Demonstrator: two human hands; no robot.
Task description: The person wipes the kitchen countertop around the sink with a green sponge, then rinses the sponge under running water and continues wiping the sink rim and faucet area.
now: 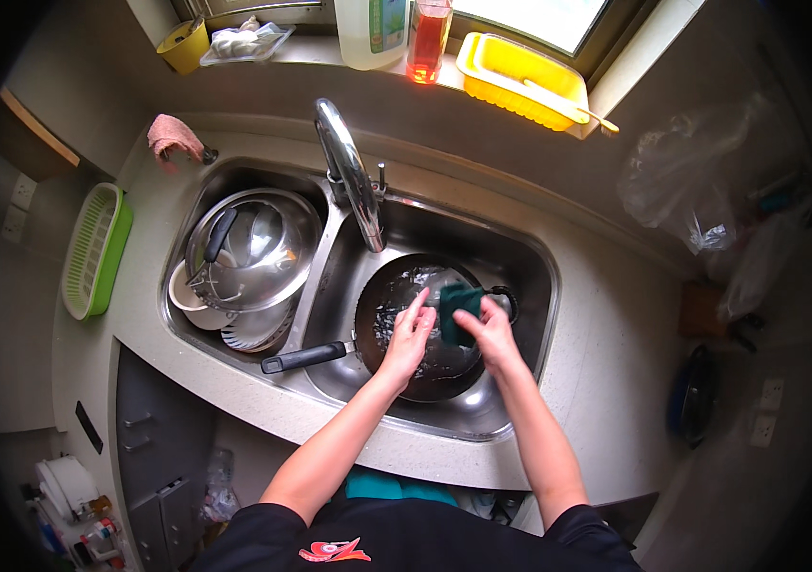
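Note:
My right hand [493, 334] grips a dark green scouring pad [459, 314] above the right side of a dark wok [386, 294]. Beside the pad, at its left, my left hand [409, 342] is held over the wok with its fingers apart and nothing in them. Water lies in the wok, which rests in the right basin of a steel double sink [334, 268]. The wok's black handle [304, 357] points left across the divider, and a small dark loop handle [510, 297] shows at its right. A chrome faucet [356, 171] arches over the basin behind the wok.
The left basin holds a steel pot lid [263, 247] over stacked bowls and plates [256, 329]. A green plastic basket [102, 250] stands left of the sink, near a pink cloth [174, 136]. Bottles [429, 39] and a yellow tray [520, 79] line the windowsill. Plastic bags [692, 179] hang at right.

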